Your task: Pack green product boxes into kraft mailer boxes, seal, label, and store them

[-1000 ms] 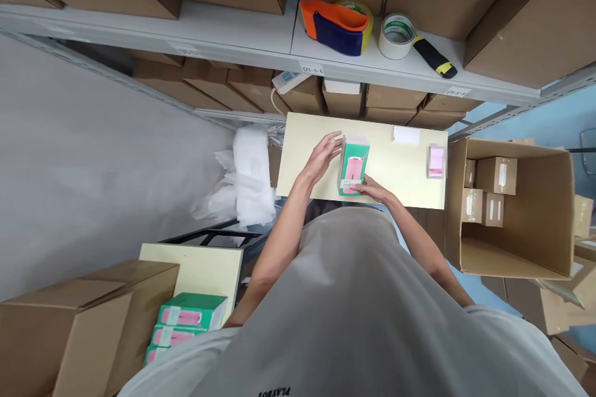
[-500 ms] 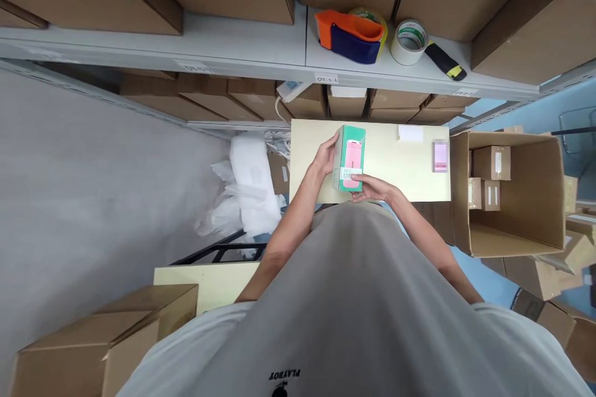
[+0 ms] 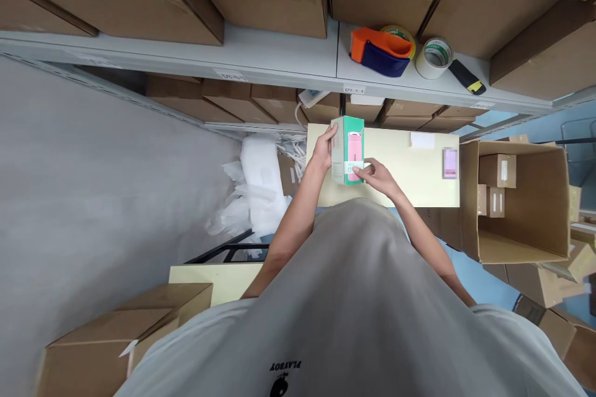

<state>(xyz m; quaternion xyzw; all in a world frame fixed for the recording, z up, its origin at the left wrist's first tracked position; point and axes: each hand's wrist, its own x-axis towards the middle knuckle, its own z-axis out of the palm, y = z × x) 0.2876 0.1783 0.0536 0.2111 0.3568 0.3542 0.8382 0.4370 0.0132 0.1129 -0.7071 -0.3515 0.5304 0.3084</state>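
Note:
Over the pale work table (image 3: 395,192) I hold a small green and white product box (image 3: 355,124) with a pink bottle-like item printed on its front. My left hand (image 3: 324,147) grips the box along its left side, fingers partly hidden behind it. On the lower right part of the front, at the white label, rests the thumb of my right hand (image 3: 378,177); its other fingers curl near the box's right edge. A white slip (image 3: 422,140) and a phone-like item with a blurred pink screen (image 3: 450,164) lie farther right on the table.
Above the table, a grey shelf (image 3: 288,68) carries cartons, an orange tape dispenser (image 3: 382,49), a tape roll (image 3: 434,58) and a black-and-yellow cutter (image 3: 467,77). At right stands a large open carton (image 3: 535,254) with small boxes inside. White foam wrap (image 3: 263,180) lies left.
The view has shifted, so surroundings appear farther right. The box has turned to show more of its left side, and my right hand has moved up from its bottom corner to its right edge.

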